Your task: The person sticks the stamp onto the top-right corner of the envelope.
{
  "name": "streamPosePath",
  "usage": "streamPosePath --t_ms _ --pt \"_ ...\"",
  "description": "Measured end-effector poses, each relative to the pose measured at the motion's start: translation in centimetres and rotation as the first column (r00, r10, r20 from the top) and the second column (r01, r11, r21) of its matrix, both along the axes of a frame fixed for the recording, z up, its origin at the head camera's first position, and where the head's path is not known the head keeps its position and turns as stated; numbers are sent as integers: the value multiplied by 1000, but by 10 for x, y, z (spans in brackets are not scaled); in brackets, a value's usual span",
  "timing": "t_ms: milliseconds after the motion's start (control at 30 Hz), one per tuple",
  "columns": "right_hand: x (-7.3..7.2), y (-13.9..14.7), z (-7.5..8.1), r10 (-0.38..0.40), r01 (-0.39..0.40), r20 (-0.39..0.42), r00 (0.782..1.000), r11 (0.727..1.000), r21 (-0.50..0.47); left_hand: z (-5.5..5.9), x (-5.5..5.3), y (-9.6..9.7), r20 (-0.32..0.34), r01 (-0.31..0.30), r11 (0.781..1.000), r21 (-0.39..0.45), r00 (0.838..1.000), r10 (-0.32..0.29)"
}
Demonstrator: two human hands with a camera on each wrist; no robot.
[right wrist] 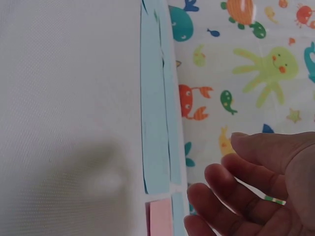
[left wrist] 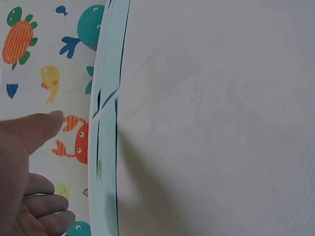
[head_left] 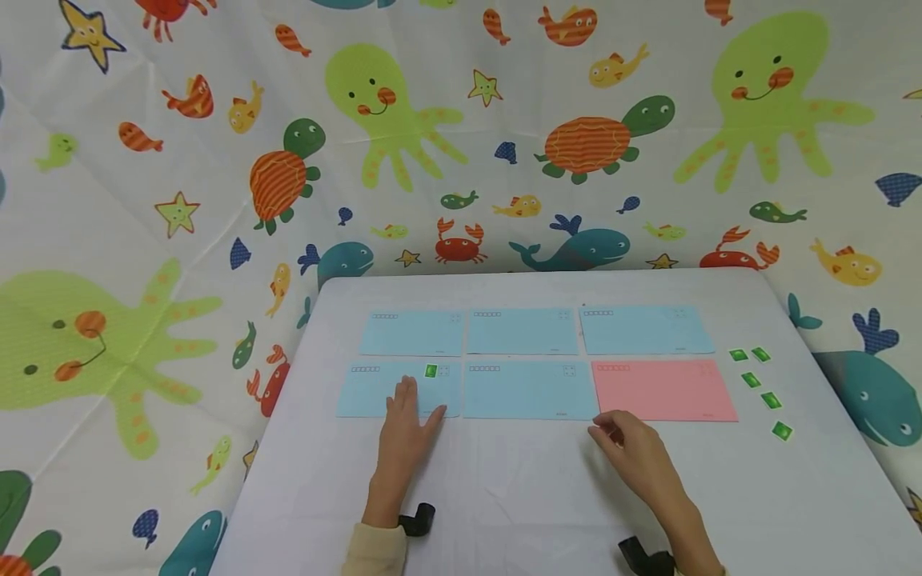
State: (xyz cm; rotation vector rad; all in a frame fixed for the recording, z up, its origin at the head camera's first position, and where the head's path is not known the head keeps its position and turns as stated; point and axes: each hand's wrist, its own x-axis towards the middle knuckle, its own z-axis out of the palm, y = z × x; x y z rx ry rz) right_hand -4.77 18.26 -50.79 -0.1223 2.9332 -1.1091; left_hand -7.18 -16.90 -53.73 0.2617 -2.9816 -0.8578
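My left hand (head_left: 406, 436) lies over the lower-left blue card (head_left: 367, 392), fingers stretched forward and thumb out to the right. Just beyond its fingertips, a small green square (head_left: 430, 370) sits on that card. The left wrist view shows the thumb (left wrist: 44, 129) apart from the fingers. My right hand (head_left: 634, 448) hovers by the near left corner of the pink card (head_left: 666, 392), fingers loosely bent. Nothing shows between thumb and fingertips of this hand (right wrist: 261, 182) in the right wrist view.
Several more blue cards, such as the upper-middle one (head_left: 522, 332), form two rows with the pink card. Several loose green squares (head_left: 771, 400) lie right of them on the white table (head_left: 504, 488). Behind hangs a sea-animal cloth (head_left: 490, 120).
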Motion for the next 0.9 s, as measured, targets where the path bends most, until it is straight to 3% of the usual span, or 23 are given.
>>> streamPosePath --t_ms 400,900 --pt "7 2 -2 -9 9 87 996 1000 -8 -14 -8 40 -1 147 989 14 989 -147" --pt "12 2 -8 -9 11 130 991 1000 -14 -26 -16 59 -20 169 985 -28 985 -170"
